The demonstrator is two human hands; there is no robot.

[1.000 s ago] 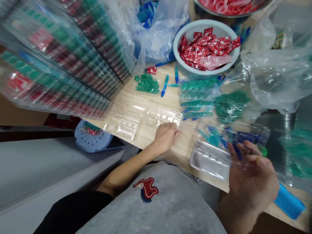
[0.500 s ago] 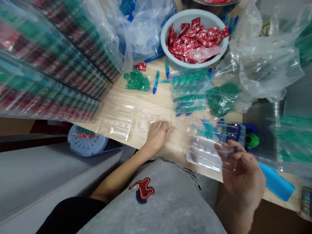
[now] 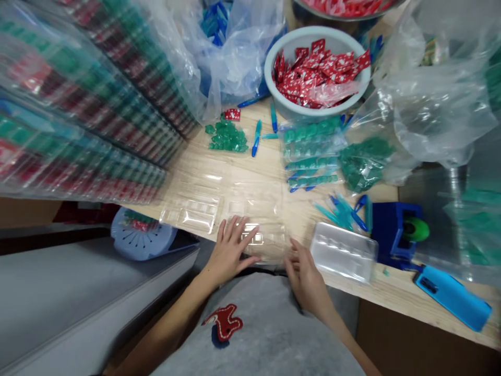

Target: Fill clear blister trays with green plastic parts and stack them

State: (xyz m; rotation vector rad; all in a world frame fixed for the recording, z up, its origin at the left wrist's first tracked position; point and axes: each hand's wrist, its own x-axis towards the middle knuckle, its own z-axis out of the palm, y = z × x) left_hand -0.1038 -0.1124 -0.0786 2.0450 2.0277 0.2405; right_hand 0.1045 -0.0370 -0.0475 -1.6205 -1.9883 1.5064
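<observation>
A clear plastic tray (image 3: 270,241) lies at the table's front edge between my hands. My left hand (image 3: 230,250), fingers spread, rests on its left side. Close by its right end is my right hand (image 3: 305,274), its fingers loosely apart and holding nothing that I can see. Behind it lies another clear tray (image 3: 254,201), and more clear trays (image 3: 198,211) lie to the left. To the right of my right hand sits a stack of clear trays (image 3: 344,253).
Green pieces (image 3: 227,137) and blue pens lie farther back. A bowl (image 3: 274,91) holds red packets. Tall stacks of filled trays (image 3: 129,94) stand left. At right are a blue tape dispenser (image 3: 391,230), a blue phone (image 3: 454,297) and plastic bags (image 3: 438,109).
My right hand has moved left from the tray stack, and a clear tray now lies at the front edge. My left hand has moved slightly left and down, its fingers spread.
</observation>
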